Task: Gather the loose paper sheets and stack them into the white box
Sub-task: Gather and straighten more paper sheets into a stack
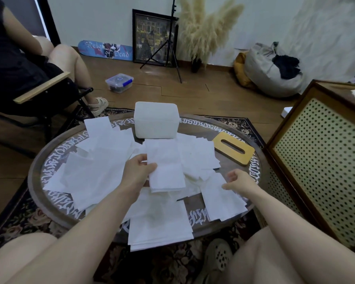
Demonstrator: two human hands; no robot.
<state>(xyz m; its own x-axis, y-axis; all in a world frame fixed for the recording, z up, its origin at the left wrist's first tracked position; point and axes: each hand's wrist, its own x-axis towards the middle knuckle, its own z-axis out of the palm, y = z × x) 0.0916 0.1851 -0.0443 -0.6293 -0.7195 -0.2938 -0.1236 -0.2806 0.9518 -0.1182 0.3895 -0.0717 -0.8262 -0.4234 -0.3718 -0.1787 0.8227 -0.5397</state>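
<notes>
- Pinching a small stack of sheets [166, 173] between thumb and fingers, the left hand [138, 171] holds it above the loose paper sheets [103, 160] spread beneath.
- Fingers loosely spread, the right hand [239, 180] hovers over a sheet [221, 199] just below it, gripping nothing.
- Best to slide that sheet under the held stack, edges squared.
- The white box [156, 123] stands beyond both hands on the round table [232, 128], apparently inverted; it needs turning first.

White loose paper sheets [103, 171] are hiding most of the round dark wooden table [230, 128]; the top edge is cutting off the black tripod stand [172, 37].
</notes>
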